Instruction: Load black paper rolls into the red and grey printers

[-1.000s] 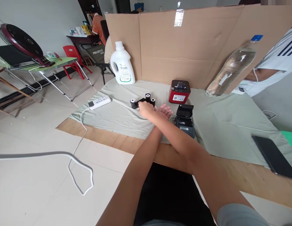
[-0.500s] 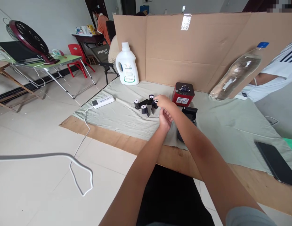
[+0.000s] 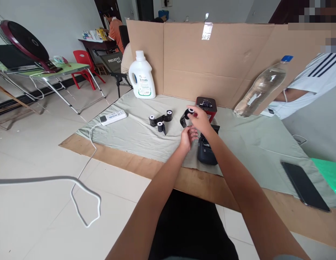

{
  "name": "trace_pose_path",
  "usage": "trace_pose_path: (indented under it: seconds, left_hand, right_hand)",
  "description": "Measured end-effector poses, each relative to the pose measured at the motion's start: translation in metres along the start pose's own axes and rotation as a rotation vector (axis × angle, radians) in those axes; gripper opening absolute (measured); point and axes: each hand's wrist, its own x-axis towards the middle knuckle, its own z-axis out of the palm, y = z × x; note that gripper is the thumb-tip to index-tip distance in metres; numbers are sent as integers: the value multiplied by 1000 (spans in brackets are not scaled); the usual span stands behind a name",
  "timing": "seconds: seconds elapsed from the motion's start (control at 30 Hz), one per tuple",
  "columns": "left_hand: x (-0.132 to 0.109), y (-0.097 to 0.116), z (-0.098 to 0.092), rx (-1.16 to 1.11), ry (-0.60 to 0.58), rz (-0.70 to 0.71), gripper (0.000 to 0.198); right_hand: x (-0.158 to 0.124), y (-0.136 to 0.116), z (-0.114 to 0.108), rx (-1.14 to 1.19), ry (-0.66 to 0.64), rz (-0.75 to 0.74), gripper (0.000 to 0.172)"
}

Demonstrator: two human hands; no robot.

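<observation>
Centre of frame: the right hand's (image 3: 199,118) fingers now grip one black roll (image 3: 188,114), parted from three other rolls (image 3: 160,119) on the surface (image 3: 135,139); handling has seemingly narrowed to it. Whether the left hand (image 3: 186,138), half-curled below, holds anything cannot be told.

The right hand (image 3: 201,121) holds a black roll (image 3: 190,111) near a red box (image 3: 206,104); the left hand (image 3: 186,138), fingers loosely curled, is just beside. Three more rolls (image 3: 160,127) lie on the desk (image 3: 246,148), left of a black device (image 3: 207,154). A white jug (image 3: 142,77) and clear bottle (image 3: 261,88) stand before cardboard (image 3: 203,63); a phone (image 3: 305,186) lies at right.
</observation>
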Motion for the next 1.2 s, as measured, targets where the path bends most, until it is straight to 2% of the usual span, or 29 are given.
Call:
trace_pose_path:
  seconds: [0.1,0.2,0.27,0.37,0.43,0.5,0.6,0.67,0.73,0.8,0.87,1.03,1.2]
  left_hand:
    - [-3,-5,2,76,-49,52,16]
    - [-4,-11,2,197,-98,181,14]
    - [-7,-13,3,265,-143,271,19]
    - [-15,-14,5,346,-210,380,28]
    - [-24,-14,8,380,-252,415,24]
    - [-32,-12,10,392,-293,362,22]
    - [-39,-8,11,430,-334,261,44]
    - [-41,-4,9,492,-382,272,49]
    - [-41,2,7,563,-440,291,44]
    - [-41,8,6,631,-474,300,28]
    - [-41,12,5,678,-468,323,17]
    - [-38,16,2,622,-419,452,41]
    - [-36,16,3,585,-353,441,40]
  right_hand:
    - [-22,7,-38,174,54,50,62]
    - [-46,11,-74,258,-18,132,74]
    - [-59,13,-92,249,-88,169,67]
    - [-72,18,-106,152,-165,181,49]
    - [-75,21,-109,82,-208,183,44]
    - [-76,24,-109,30,-273,181,42]
    - [-74,28,-108,-68,-371,152,35]
    - [-73,30,-106,-141,-430,120,31]
    - [-73,32,-102,-197,-491,93,30]
    - [-74,33,-97,-240,-534,79,27]
    - [-75,33,-93,-268,-556,72,24]
    - [-77,33,-84,-258,-535,72,29]
    - [-79,35,-73,-333,-548,67,29]
